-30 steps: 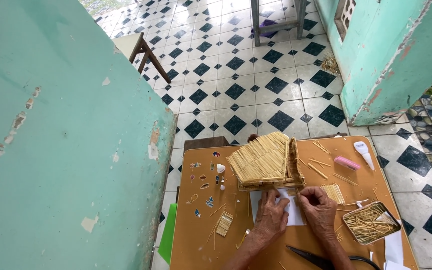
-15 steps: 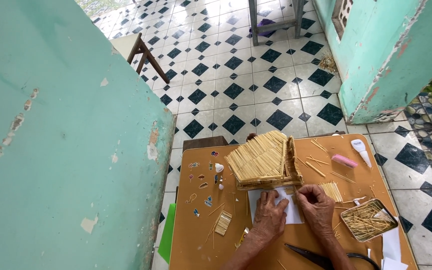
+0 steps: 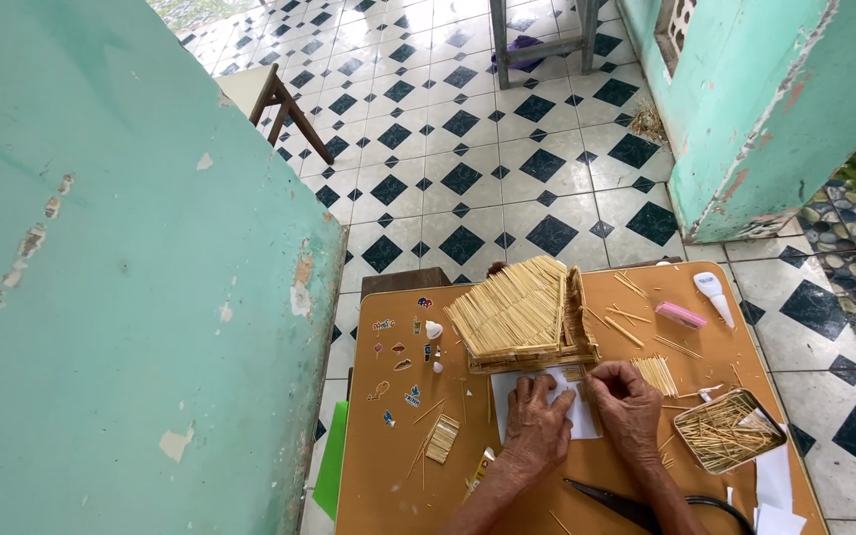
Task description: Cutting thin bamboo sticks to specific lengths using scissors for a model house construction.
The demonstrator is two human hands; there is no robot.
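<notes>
My left hand [image 3: 535, 426] lies flat on a white sheet of paper [image 3: 507, 396] on the orange table [image 3: 388, 476]. My right hand [image 3: 628, 408] rests beside it, fingers curled at the paper's right edge, close to a small panel of glued sticks [image 3: 658, 374]. Whether it pinches a stick is too small to tell. Just beyond both hands stands a model house of thin wooden sticks [image 3: 522, 315] with a sloped roof.
A metal tin of sticks [image 3: 727, 428] sits at the right, scissors [image 3: 636, 507] near the front edge. A pink eraser [image 3: 681, 315] and white glue bottle [image 3: 713, 293] lie far right. A small stick panel [image 3: 442, 438] lies left. A teal wall [image 3: 131, 297] stands to the left.
Both hands have stayed on the paper with only slight shifts. The view has tipped a little.
</notes>
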